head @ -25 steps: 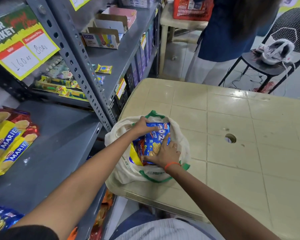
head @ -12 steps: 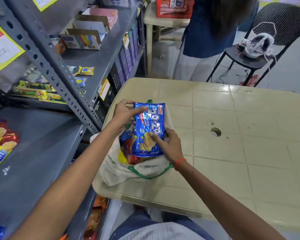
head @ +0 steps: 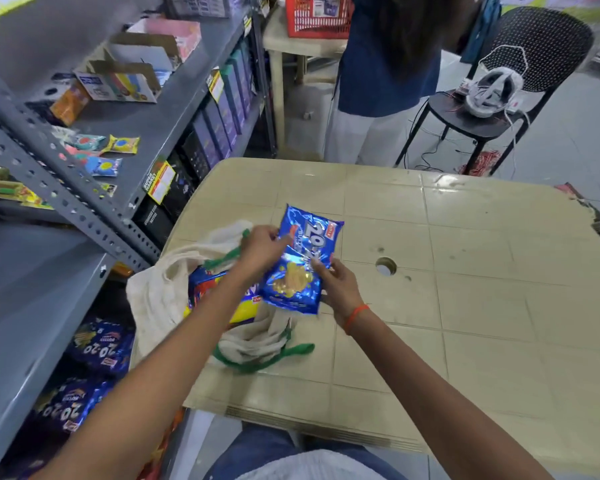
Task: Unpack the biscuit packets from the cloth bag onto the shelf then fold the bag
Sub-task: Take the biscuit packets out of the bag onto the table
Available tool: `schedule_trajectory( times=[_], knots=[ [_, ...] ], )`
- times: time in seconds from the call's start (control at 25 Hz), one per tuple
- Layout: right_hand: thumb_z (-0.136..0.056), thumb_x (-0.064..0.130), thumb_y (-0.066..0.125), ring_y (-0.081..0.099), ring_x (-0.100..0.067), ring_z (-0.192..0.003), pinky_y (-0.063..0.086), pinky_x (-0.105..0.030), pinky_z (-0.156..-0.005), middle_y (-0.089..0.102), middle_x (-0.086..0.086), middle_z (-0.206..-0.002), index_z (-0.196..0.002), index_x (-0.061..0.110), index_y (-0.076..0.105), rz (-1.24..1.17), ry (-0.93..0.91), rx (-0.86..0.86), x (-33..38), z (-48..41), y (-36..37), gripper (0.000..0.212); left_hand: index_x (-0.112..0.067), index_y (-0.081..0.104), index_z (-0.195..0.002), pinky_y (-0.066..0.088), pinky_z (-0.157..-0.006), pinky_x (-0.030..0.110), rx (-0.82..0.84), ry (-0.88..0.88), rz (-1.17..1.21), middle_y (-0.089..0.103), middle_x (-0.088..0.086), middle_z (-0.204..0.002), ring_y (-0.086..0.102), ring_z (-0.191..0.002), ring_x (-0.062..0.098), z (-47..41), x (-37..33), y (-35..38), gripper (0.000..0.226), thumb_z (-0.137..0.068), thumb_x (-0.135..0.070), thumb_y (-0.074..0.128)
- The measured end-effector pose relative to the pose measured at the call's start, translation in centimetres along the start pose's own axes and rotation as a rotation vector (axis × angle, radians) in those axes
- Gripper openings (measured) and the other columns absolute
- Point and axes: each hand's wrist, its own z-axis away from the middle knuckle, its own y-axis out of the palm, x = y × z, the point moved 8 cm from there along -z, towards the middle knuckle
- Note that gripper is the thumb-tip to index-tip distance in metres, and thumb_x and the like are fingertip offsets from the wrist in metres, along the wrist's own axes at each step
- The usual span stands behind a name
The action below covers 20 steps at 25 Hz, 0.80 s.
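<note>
Both my hands hold a blue 20-20 biscuit packet (head: 302,261) above the beige table (head: 465,289). My left hand (head: 260,251) grips its left edge, and my right hand (head: 336,289) pinches its right edge. The cream cloth bag (head: 160,292) with green handles lies slumped at the table's left corner. More packets (head: 208,289), blue and yellow, show inside its mouth, partly hidden by my left forearm. The grey metal shelf (head: 42,292) stands to the left of the table.
Dark blue 20-20 packets (head: 97,344) lie on the lower shelf level. The upper shelf (head: 160,112) holds cardboard boxes and small sachets. A person in a blue top (head: 385,64) stands beyond the table beside a black chair (head: 499,109). A hole (head: 385,266) sits mid-table.
The blue packet came up out of the bag and moved right, over the table. The bag sagged open, and its handles fell onto the table. The camera view shifted right.
</note>
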Motion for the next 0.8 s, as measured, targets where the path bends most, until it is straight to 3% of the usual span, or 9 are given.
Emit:
schedule_trajectory(
  times=[0.04, 0.12, 0.2, 0.24, 0.36, 0.56, 0.68, 0.76, 0.8],
  knots=[
    [-0.089, 0.019, 0.062, 0.066, -0.022, -0.083, 0.056, -0.038, -0.074, 0.067, -0.008, -0.091, -0.116, 0.004, 0.06, 0.033, 0.006, -0.076, -0.4, -0.8, -2.1, 0.03, -0.006, 0.069, -0.089, 0.044, -0.056, 0.024, 0.054, -0.001, -0.018, 0.064, 0.009, -0.064, 0.054, -0.058, 0.019, 0.4, 0.7, 2.7, 0.012, -0.085, -0.016, 0.064],
    [-0.091, 0.014, 0.059, 0.065, -0.02, -0.074, 0.054, -0.035, -0.07, 0.066, -0.009, -0.085, -0.115, -0.003, 0.06, 0.068, 0.054, -0.182, -1.4, -2.2, -5.8, 0.029, -0.002, 0.066, -0.106, 0.052, -0.069, 0.028, 0.193, -0.016, 0.009, 0.071, 0.016, -0.094, 0.064, -0.08, 0.024, 0.4, 2.0, 8.0, 0.026, -0.081, 0.0, 0.056],
    [-0.093, 0.012, 0.055, 0.065, -0.013, -0.059, 0.056, -0.026, -0.055, 0.066, -0.008, -0.082, -0.105, 0.002, 0.061, 0.103, 0.117, -0.249, -2.6, -3.5, -8.5, 0.016, -0.004, 0.062, -0.113, 0.055, -0.078, 0.037, 0.267, -0.057, 0.048, 0.069, 0.015, -0.103, 0.064, -0.09, 0.026, 0.0, 2.9, 11.3, 0.04, -0.073, -0.003, 0.055],
    [-0.093, 0.011, 0.054, 0.067, -0.015, -0.06, 0.058, -0.028, -0.057, 0.068, -0.013, -0.088, -0.105, 0.006, 0.06, 0.131, 0.126, -0.275, -3.0, -4.4, -9.4, 0.014, -0.005, 0.061, -0.114, 0.054, -0.083, 0.041, 0.281, -0.072, 0.064, 0.069, 0.016, -0.105, 0.065, -0.092, 0.027, -0.5, 3.3, 12.3, 0.048, -0.067, -0.007, 0.053],
    [-0.089, 0.003, 0.052, 0.064, -0.029, -0.095, 0.053, -0.049, -0.091, 0.063, -0.021, -0.119, -0.123, 0.006, 0.052, 0.316, 0.099, -0.295, -4.0, -7.1, -10.5, 0.034, -0.002, 0.059, -0.116, 0.053, -0.091, 0.047, 0.3, -0.115, 0.12, 0.067, 0.023, -0.114, 0.065, -0.102, 0.033, -2.0, 5.3, 14.5, 0.051, -0.067, -0.001, 0.05],
    [-0.082, -0.003, 0.05, 0.058, -0.037, -0.109, 0.048, -0.047, -0.094, 0.06, -0.021, -0.121, -0.12, -0.002, 0.051, 0.598, 0.11, -0.294, -3.5, -6.6, -9.2, 0.038, -0.005, 0.061, -0.115, 0.052, -0.095, 0.045, 0.343, -0.108, 0.148, 0.068, 0.016, -0.114, 0.064, -0.103, 0.028, -1.1, 5.0, 13.7, 0.055, -0.062, -0.012, 0.05],
    [-0.085, 0.005, 0.057, 0.048, -0.036, -0.122, 0.036, -0.04, -0.103, 0.052, -0.023, -0.129, -0.125, -0.004, 0.049, 0.914, -0.161, -0.329, -0.1, -4.0, -4.0, 0.041, -0.004, 0.062, -0.115, 0.049, -0.093, 0.031, 0.13, -0.032, 0.098, 0.068, 0.012, -0.116, 0.063, -0.108, 0.027, 0.9, 4.1, 8.3, 0.034, -0.082, -0.004, 0.053],
    [-0.087, 0.009, 0.058, 0.054, -0.032, -0.116, 0.04, -0.036, -0.098, 0.059, -0.021, -0.123, -0.119, -0.002, 0.057, 0.909, -0.272, -0.121, 0.1, -2.6, 2.6, 0.034, -0.005, 0.063, -0.113, 0.047, -0.088, 0.029, -0.113, 0.044, 0.02, 0.068, 0.011, -0.113, 0.062, -0.107, 0.026, 1.5, 5.8, 2.2, 0.03, -0.085, -0.001, 0.054],
    [-0.087, 0.011, 0.059, 0.061, -0.031, -0.107, 0.044, -0.035, -0.09, 0.066, -0.02, -0.113, -0.11, 0.0, 0.064, 0.913, -0.259, 0.002, -0.5, -2.1, 5.8, 0.026, -0.007, 0.062, -0.115, 0.046, -0.09, 0.03, -0.159, 0.087, -0.112, 0.066, 0.01, -0.117, 0.059, -0.111, 0.027, 1.5, 6.9, -0.5, 0.031, -0.085, -0.005, 0.059]
  ],
)
